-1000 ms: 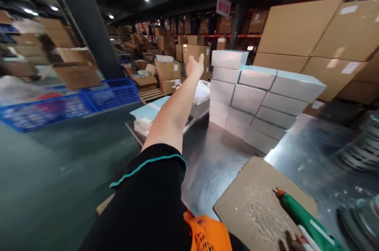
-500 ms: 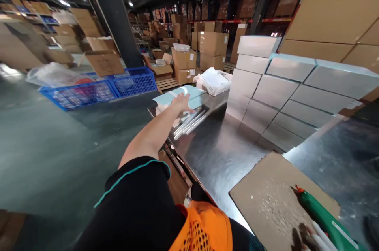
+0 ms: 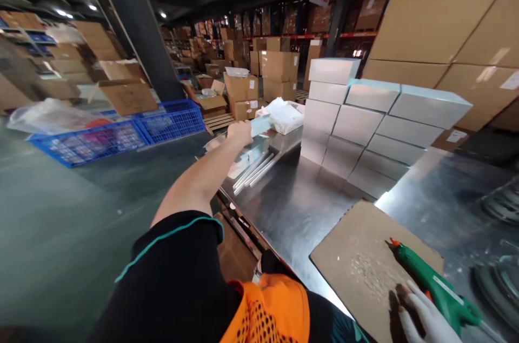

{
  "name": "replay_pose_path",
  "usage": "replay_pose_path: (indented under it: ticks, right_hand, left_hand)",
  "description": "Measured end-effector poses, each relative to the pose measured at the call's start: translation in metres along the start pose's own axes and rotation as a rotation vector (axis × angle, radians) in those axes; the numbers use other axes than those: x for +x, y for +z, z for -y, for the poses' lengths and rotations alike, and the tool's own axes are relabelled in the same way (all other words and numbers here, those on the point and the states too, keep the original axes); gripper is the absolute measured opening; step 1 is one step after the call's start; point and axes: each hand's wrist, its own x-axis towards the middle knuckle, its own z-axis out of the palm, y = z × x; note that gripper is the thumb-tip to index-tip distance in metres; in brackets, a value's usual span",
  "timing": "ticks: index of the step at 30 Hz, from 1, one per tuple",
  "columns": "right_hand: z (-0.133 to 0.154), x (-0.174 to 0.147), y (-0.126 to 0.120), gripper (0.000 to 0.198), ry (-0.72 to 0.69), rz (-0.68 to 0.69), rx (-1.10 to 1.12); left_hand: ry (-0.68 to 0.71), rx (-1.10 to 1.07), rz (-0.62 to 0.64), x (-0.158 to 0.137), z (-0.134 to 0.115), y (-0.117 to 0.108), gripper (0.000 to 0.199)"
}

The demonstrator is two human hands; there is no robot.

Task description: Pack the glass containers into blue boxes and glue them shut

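At the far end of the metal table, my left hand is closed on the edge of a light-blue flat cardboard piece. Below it, more flat pieces lie stacked at the table corner, partly hidden by my forearm. Several translucent glue sticks rest beside that stack. My right hand, in a white glove with bare fingertips, lies with fingers apart on a brown cardboard sheet. A green glue gun with an orange tip lies right beside it, and bits of dried glue cover the sheet.
White boxes are stacked on the metal table. A white basket of papers stands past the far end. Blue crates are on the floor at left, large cartons at back right. A round metallic object sits at right.
My left hand has closed on a light-blue piece and lifted it off the stack. More of my right hand and the glue gun shows now as the view has shifted right.
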Motion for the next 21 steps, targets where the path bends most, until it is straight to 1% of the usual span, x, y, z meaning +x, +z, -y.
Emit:
replay_pose_path:
  ticks: [2,4,6,8,10,13,15,16,18,19,21]
  right_hand:
    - [0.006,0.001,-0.001,0.041,0.01,-0.04,0.004]
    - [0.01,0.001,-0.001,0.043,-0.021,-0.085,0.003]
    - [0.012,0.002,-0.001,0.042,-0.063,-0.097,-0.004]
    - [0.014,0.003,-0.002,0.04,-0.108,-0.111,-0.014]
    - [0.017,0.005,-0.005,0.039,-0.173,-0.141,-0.019]
    - [0.021,0.008,-0.012,0.036,-0.242,-0.161,-0.024]
    - [0.023,0.01,-0.016,0.036,-0.259,-0.152,-0.031]
    - [0.024,0.011,-0.018,0.037,-0.268,-0.147,-0.038]
    - [0.025,0.011,-0.02,0.037,-0.289,-0.15,-0.053]
    - [0.025,0.01,-0.02,0.037,-0.294,-0.154,-0.06]
    - [0.024,0.009,-0.02,0.036,-0.298,-0.156,-0.067]
  left_hand:
    - [0.039,0.017,-0.008,-0.012,-0.007,-0.022,0.065]
    - [0.108,0.032,-0.008,-0.034,-0.02,-0.037,0.064]
    - [0.202,0.04,0.0,-0.068,-0.04,-0.044,0.063]
    - [0.317,0.038,0.013,-0.11,-0.065,-0.043,0.063]
    - [0.447,0.035,0.036,-0.157,-0.092,-0.034,0.069]
    - [0.598,0.042,0.085,-0.226,-0.131,-0.009,0.077]
    - [0.646,0.051,0.107,-0.26,-0.152,0.009,0.07]
    - [0.647,0.057,0.123,-0.271,-0.16,0.017,0.066]
    - [0.617,0.063,0.165,-0.279,-0.173,0.029,0.057]
    - [0.599,0.058,0.192,-0.277,-0.178,0.034,0.05]
    - [0.572,0.034,0.25,-0.263,-0.185,0.039,0.039]
